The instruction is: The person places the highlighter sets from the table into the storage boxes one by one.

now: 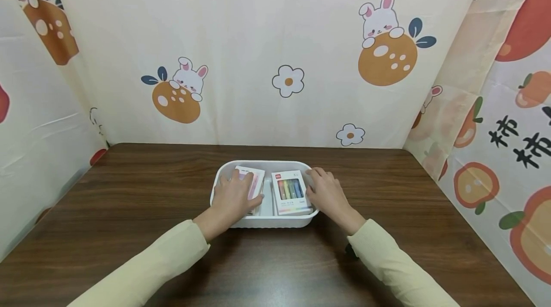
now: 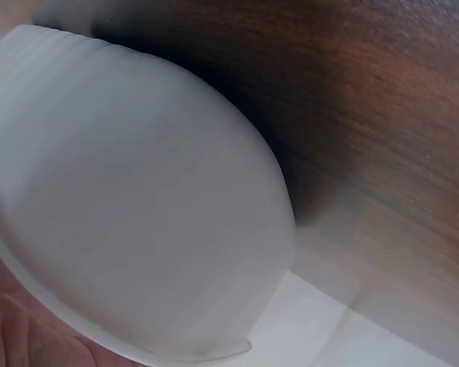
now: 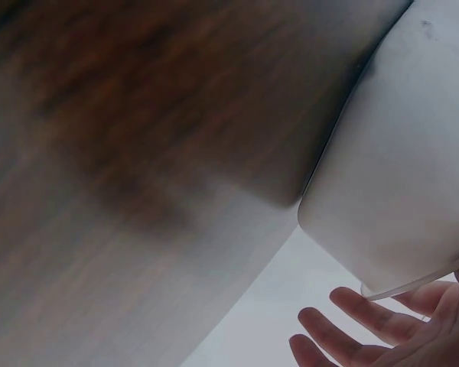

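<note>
A white plastic tray (image 1: pixel 271 222) with a raised divider stands on the table. Its left part holds a small white and pink-purple box (image 1: pixel 257 179), slightly slanted and partly covered by my left hand (image 1: pixel 230 197). That hand spans the box, thumb at its right edge and fingers over its top and left side. In the right part lies a white box with a window showing coloured sticks (image 1: pixel 292 192). My right hand (image 1: pixel 329 195) is at the tray's right rim, thumb close to this box's edge. Its fingers extend loosely by the rim in the right wrist view.
The dark wood-grain table (image 1: pixel 275 264) carries the tray near its back edge. Behind it hangs a pale printed curtain (image 1: pixel 241 101), and similar cloth closes off both sides. A small dark object (image 1: pixel 350 250) shows partly beneath the right sleeve.
</note>
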Tool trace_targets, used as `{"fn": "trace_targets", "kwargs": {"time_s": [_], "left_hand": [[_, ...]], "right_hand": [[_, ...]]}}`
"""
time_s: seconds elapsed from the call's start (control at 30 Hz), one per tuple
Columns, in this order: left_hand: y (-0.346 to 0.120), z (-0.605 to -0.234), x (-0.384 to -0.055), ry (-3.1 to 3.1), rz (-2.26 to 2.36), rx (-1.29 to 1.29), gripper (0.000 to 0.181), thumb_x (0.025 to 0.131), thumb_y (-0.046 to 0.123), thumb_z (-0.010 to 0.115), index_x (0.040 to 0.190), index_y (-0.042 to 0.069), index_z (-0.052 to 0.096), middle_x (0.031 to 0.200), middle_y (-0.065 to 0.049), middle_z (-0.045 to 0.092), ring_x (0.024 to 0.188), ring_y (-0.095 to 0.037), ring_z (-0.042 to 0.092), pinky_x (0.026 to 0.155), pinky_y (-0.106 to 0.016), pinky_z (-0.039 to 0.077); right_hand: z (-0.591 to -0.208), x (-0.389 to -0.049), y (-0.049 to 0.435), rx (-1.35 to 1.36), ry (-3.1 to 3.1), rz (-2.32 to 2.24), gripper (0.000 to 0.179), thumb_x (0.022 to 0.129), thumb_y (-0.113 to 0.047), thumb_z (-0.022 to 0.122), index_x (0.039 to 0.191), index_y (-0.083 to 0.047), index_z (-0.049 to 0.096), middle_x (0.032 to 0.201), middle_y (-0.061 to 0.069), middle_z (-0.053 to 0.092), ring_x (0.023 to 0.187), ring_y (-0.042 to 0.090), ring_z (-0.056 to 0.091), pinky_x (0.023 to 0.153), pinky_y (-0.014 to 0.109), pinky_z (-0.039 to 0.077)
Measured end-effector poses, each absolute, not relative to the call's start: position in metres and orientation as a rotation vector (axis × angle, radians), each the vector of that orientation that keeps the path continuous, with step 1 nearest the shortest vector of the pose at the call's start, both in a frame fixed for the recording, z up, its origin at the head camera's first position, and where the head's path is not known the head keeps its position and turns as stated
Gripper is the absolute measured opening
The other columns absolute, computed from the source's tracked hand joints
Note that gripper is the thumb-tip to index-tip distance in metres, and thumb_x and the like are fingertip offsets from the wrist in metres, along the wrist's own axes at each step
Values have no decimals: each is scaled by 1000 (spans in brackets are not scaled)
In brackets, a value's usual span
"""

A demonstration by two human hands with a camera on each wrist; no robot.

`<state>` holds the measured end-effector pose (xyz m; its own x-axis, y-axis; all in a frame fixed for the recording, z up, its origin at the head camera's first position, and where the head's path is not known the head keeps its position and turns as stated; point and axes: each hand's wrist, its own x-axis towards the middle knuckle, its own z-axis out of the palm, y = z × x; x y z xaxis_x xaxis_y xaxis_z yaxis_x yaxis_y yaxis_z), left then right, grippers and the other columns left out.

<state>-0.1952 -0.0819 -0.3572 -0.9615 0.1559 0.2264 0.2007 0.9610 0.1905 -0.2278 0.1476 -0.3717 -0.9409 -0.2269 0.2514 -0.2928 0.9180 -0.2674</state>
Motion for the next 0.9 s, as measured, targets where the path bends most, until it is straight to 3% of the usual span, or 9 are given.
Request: {"fn": "trace_targets", "kwargs": {"time_s": [0.33,0.5,0.6,0.9], "left_hand": [[-84,-349,-195,-2957,-243,-272,62,74,57,63,113,10,57,106,-19,56,88,-41,54,73,-54,47],[-88,-342,-194,-2922,-236,-314,60,76,53,65,117,10,57,118,-19,55,100,-44,53,78,-55,45],[-95,-338,-194,-2882,-224,-339,59,76,51,66,119,11,55,119,-18,54,99,-44,53,74,-52,45],[-130,-331,-195,-2810,-325,-346,58,77,42,68,122,9,54,122,-21,52,103,-46,49,78,-55,41]], "right_hand": [[-371,-229,152,458,-2729,454,33,81,-13,61,112,-3,60,114,15,59,99,35,57,79,51,46],[-366,-229,156,500,-2661,490,32,78,-11,63,109,-2,62,110,14,61,93,34,59,76,50,47],[-361,-230,160,528,-2619,498,31,78,-10,63,108,-2,62,109,15,62,91,34,59,74,49,48],[-350,-229,182,559,-2590,467,36,79,-13,63,114,-3,60,115,17,59,98,38,57,77,53,46]]}}
